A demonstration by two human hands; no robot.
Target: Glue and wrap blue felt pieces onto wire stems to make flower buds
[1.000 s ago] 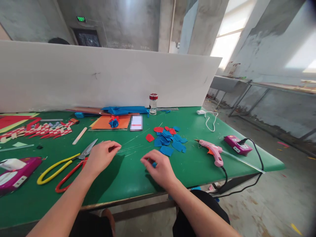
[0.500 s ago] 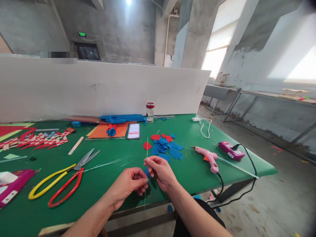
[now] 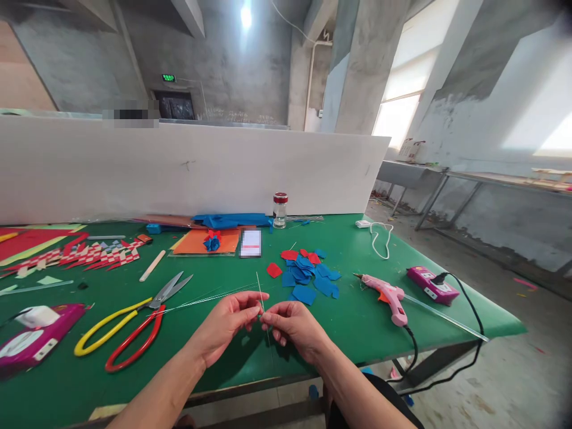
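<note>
Now that both hands have come together over the near counter (image 3: 357, 316), left hand (image 3: 226, 325) and right hand (image 3: 292, 325) pinch one thin wire (image 3: 260, 292) upright. Each grip is closed on it, blue and red pieces (image 3: 308, 277) lying beyond, scissors (image 3: 129, 319) left.

Bare forearms, no sleeves, dark trousers
</note>
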